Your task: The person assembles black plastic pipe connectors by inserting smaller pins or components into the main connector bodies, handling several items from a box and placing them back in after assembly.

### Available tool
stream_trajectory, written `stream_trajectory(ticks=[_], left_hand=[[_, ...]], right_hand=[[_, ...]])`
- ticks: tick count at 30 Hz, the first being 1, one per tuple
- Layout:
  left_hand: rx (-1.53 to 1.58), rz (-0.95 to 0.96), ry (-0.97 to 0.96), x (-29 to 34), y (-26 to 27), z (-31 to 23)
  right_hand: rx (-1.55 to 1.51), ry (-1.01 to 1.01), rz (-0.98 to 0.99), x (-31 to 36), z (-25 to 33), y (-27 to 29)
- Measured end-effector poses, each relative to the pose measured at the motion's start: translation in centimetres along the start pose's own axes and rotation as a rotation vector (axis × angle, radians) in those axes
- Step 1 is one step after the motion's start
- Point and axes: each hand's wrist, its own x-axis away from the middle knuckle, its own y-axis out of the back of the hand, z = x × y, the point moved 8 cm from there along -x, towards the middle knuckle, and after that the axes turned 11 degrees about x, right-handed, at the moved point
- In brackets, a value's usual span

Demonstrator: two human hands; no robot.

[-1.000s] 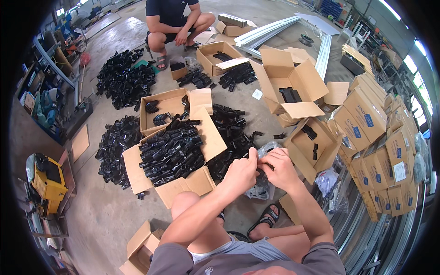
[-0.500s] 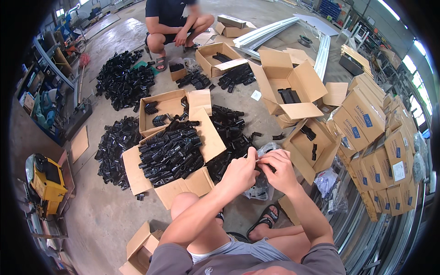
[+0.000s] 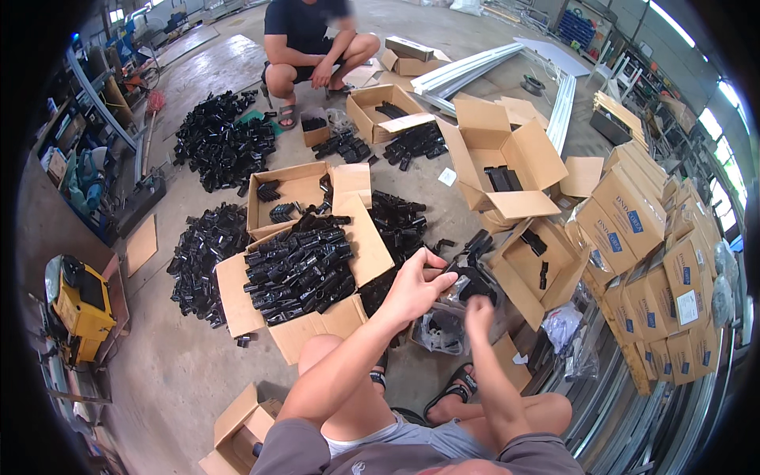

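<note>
My left hand (image 3: 419,286) is raised in front of me, thumb and fingers curled close together in a pinch. Whatever lies between them is too small to make out. Lower and to its right is my right hand (image 3: 479,317), its fingers bunched and smeared by motion, over a clear plastic bag (image 3: 443,332) with small pale pieces. Black fittings (image 3: 477,242) show just beyond my hands. Left of my hands, an open cardboard box (image 3: 323,321) is heaped with black fittings (image 3: 297,265).
Loose black fittings lie in piles (image 3: 207,261) on the floor. A person (image 3: 317,59) squats at the far side. Open cartons (image 3: 518,162) stand ahead right; stacked cartons (image 3: 621,210) and metal profiles (image 3: 617,419) line my right. A yellow machine (image 3: 83,313) is at far left.
My hands were together and have parted. The right hand has dropped down over the plastic bag; the left stays raised. Black fittings beyond the hands show more fully. The view has shifted slightly.
</note>
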Motion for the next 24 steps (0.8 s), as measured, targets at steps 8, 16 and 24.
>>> stream_trajectory(ticks=[8,16,24], left_hand=[[0.712,-0.032,0.119,1.1,-0.5,-0.1],[0.838,-0.021,0.064,-0.2,-1.4,0.0],[0.806,-0.010,0.073,-0.1,-2.6,-0.4]], right_hand=[[0.573,-0.225,0.816,9.4,-12.0,-13.8],[0.854,-0.133,1.001,9.7,-9.1,-14.0],[0.845,-0.096,1.033,9.3,-10.6,-15.7]])
